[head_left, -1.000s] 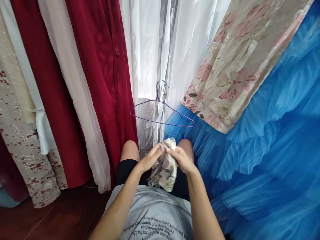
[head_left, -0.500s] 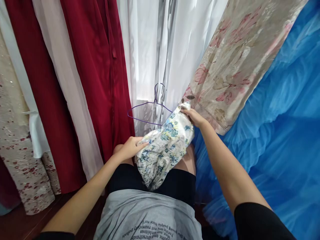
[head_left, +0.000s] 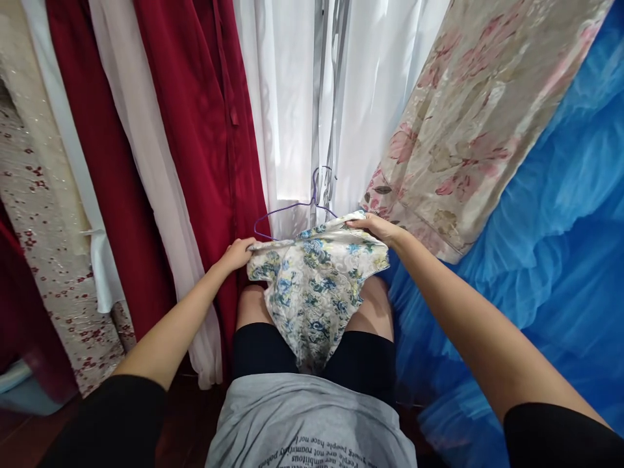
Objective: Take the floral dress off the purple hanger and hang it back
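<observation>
A white garment with blue, green and yellow flowers [head_left: 316, 286] is stretched between my hands, hanging down over my lap and narrowing toward the bottom. I cannot tell exactly what kind of garment it is. My left hand [head_left: 240, 253] is closed on its upper left corner. At the upper right edge, my right hand [head_left: 373, 224] pinches the cloth. Just behind the garment is a purple wire hanger [head_left: 314, 195], its hook upward and its lower part hidden by the cloth.
White curtain-like fabric [head_left: 292, 97] hangs straight ahead. Dark red cloth [head_left: 195, 117] and pale pink cloth [head_left: 141, 149] hang at the left. To the right are a beige floral cloth [head_left: 453, 143] and ruffled blue tulle [head_left: 560, 260]. A light-blue container [head_left: 34, 390] sits at lower left.
My left hand has moved left and up, spreading the garment wider, so its top edge is now nearly level. The right hand still grips its corner. The view has shifted slightly.
</observation>
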The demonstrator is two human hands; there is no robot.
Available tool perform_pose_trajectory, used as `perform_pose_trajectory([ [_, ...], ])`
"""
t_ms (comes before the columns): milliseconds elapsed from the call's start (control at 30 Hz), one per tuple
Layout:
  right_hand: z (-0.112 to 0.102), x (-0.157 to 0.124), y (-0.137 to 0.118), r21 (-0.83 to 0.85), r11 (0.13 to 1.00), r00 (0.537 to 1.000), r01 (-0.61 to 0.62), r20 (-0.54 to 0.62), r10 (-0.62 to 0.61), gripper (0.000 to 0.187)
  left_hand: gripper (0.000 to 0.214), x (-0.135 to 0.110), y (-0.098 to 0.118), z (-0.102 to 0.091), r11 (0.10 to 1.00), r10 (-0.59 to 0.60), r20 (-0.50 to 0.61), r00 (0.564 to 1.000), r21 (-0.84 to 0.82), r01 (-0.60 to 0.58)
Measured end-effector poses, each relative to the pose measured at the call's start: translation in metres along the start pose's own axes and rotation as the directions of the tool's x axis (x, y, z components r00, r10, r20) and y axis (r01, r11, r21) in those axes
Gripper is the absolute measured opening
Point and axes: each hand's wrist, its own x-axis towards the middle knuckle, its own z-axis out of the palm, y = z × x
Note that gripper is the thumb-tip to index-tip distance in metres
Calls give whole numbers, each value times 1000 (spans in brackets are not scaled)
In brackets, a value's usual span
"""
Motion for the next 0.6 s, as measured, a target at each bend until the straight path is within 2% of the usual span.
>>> perform_pose_trajectory([
  [67,0,-1,-2,-5,1000,1000,-4,-13,4,22,21,24,10,-6,999,-13,-116,993,-34,9],
  [133,-2,-2,-5,9,1000,1000,-21,-16,21,21,26,48,24,-14,986,-76,-229,970,-163,39],
  [167,-3,-4,-7,17,999,999,-46,-18,46,22,27,58,32,-19,965,-125,-249,960,-254,60],
  [200,-5,-5,-9,24,996,996,-80,-24,81,22,27,68,41,-23,934,-173,-230,958,-346,86],
  [267,-9,-8,-12,31,987,987,-155,-45,156,24,23,83,55,-30,870,-230,-110,967,-469,154],
  [367,-15,-12,-12,21,971,970,-237,-51,237,28,11,92,67,-39,842,-262,100,960,-462,278],
  [433,-20,-18,-4,7,977,975,-215,-51,215,31,16,89,71,-41,839,-302,111,947,-441,319],
  [500,-26,-26,9,-28,990,988,-138,-67,136,33,22,81,75,-40,855,-276,35,960,-448,262],
  [600,-36,-39,25,-95,995,995,-6,-98,-3,35,35,64,88,-38,882,-63,-54,997,-470,30],
])
